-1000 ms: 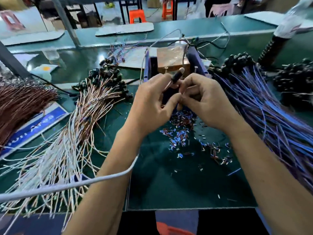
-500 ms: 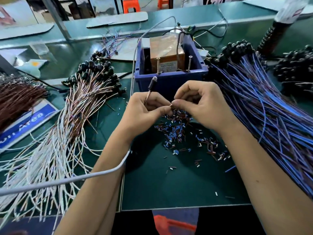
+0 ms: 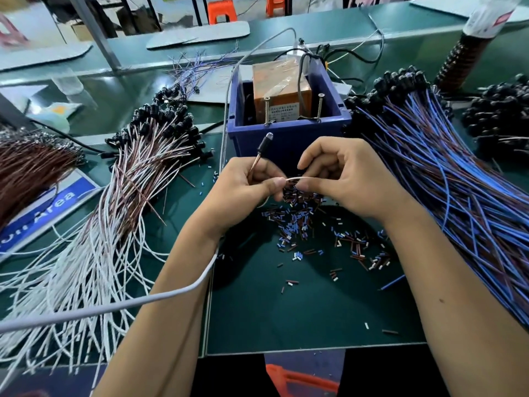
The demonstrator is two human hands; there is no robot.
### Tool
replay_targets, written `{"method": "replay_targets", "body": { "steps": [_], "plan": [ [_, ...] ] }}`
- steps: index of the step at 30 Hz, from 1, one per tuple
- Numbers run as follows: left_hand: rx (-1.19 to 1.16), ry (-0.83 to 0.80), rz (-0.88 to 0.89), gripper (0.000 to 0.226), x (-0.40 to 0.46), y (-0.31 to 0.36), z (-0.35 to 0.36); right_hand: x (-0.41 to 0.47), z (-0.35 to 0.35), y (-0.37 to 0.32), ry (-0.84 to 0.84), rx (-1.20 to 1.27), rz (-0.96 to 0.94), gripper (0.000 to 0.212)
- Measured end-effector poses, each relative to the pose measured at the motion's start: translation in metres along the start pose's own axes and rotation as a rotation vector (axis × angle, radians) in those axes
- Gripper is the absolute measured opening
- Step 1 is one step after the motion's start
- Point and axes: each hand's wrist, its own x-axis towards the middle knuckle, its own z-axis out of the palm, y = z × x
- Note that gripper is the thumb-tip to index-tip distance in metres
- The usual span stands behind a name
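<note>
Before the blue bin (image 3: 289,147), left hand (image 3: 243,196) and right hand (image 3: 352,181) pinch a brown-and-white lead (image 3: 253,166), its black cap (image 3: 262,145) seemingly clear-tipped.

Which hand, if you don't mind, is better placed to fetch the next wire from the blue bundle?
Right, probably. The right hand lies beside the blue bundle and only pinches the tip of the capped wire, whose stem the left hand grips.
</note>
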Motion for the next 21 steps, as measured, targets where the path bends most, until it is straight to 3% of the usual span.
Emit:
{"method": "replay_targets", "body": {
  "steps": [4,8,12,16,18,21],
  "plan": [
    [0.026,-0.018,-0.026,0.012,-0.001,0.000,-0.004,-0.001,-0.006,0.001,0.003,-0.018,0.018,0.023],
    [-0.211,0.026,-0.046,0.009,-0.003,0.000,-0.019,-0.006,-0.023,0.000,0.066,0.072,0.038,0.023],
    [-0.402,-0.107,-0.089,0.012,-0.003,0.004,-0.016,-0.010,-0.035,0.002,-0.035,0.225,0.112,0.034],
    [-0.563,-0.217,-0.119,0.017,-0.005,0.005,-0.016,-0.013,-0.044,0.003,-0.086,0.576,0.055,0.023],
    [-0.664,-0.275,-0.111,0.010,-0.007,0.006,-0.015,-0.014,-0.044,0.000,-0.094,0.739,-0.027,0.014],
    [-0.891,-0.379,-0.093,0.021,-0.007,0.008,-0.011,-0.012,-0.040,-0.003,-0.158,0.951,-0.071,0.020]
  ]
}}
